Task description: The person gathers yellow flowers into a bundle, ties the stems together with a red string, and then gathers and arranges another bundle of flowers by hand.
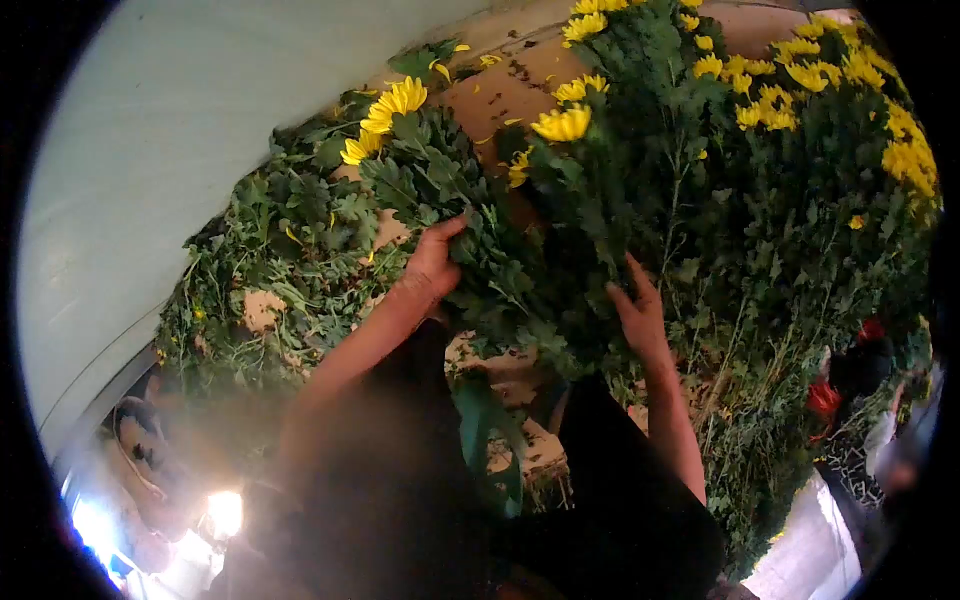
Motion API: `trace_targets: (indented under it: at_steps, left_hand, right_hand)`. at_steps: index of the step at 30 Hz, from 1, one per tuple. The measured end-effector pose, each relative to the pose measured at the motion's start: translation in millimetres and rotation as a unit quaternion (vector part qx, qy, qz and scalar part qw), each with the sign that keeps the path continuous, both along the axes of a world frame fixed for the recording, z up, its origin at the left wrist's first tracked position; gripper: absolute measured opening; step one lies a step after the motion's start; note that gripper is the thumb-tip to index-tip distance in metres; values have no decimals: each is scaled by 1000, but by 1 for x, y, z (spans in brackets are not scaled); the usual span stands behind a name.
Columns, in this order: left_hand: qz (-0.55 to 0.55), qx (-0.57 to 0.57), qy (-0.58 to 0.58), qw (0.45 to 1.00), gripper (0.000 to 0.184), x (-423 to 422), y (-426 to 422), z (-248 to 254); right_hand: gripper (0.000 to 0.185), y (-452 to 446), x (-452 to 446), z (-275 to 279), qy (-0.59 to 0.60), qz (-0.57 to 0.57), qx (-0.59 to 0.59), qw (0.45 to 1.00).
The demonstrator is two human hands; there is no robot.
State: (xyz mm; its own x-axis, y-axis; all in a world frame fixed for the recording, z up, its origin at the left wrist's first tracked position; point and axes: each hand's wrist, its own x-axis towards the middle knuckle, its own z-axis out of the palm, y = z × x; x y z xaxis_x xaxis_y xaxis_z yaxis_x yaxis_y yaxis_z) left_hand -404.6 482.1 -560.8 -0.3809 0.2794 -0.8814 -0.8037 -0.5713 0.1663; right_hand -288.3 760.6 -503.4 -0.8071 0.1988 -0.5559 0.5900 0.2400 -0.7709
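My left hand [436, 258] is closed around leafy green stems [490, 255] left of centre; yellow flowers [398, 104] top the foliage above it. On the right, my right hand [640, 308] is at the side of another leafy bunch [575, 210], its thumb and fingers apart at the edge of the leaves. That bunch carries a yellow flower [562, 124] near its top. Dark leaves fill the space between my hands and hide some of the fingertips, so whether the right hand grips any stem cannot be made out.
A large mass of yellow-flowered stems [790, 190] lies to the right. Loose leaves [290, 250] cover the ground at left, beside a pale sheet [150, 150]. Bright lights [225, 513] glow at lower left. A red item [824, 398] is at far right.
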Motion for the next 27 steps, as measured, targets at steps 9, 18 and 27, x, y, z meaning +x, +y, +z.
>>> trace_targets:
  at_steps: [9,18,27]
  left_hand:
    - [44,-36,-18,998,33,10,-21,-4]
    - [20,22,46,998,37,8,-30,-20]
    - [40,-2,47,998,40,8,-20,-9]
  right_hand:
    - [48,22,-23,-54,107,194,452,864]
    - [34,139,-66,-33,-42,99,382,918]
    - [38,80,-78,67,-28,-101,60,993]
